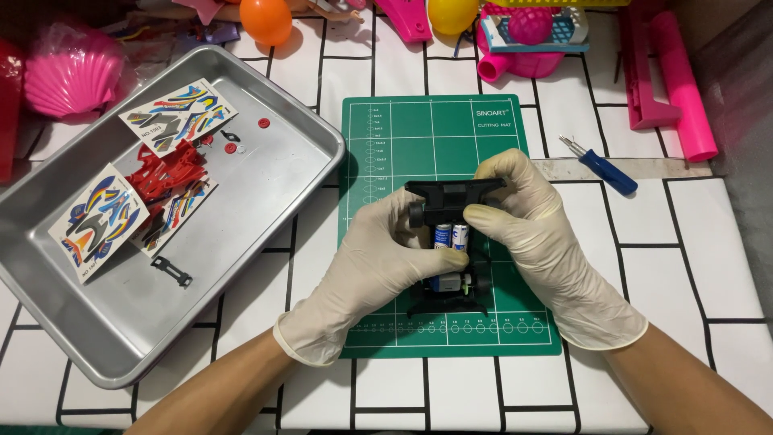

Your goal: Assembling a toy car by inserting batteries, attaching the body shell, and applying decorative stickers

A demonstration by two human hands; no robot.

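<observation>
Both gloved hands clamp a black toy car frame (448,242) at the centre of the frame, lifted just above the green mat (386,145) so the fingers can reach around it. The left hand (366,270) grips its side, thumb by the 2 batteries (451,236) (blue and white); the right hand (527,221) pinches the upper end. Its long axis runs top to bottom of the picture.

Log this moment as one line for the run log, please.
left hand: grips black toy car chassis | right hand: grips same chassis | batteries: seated | under: green cutting mat
</observation>
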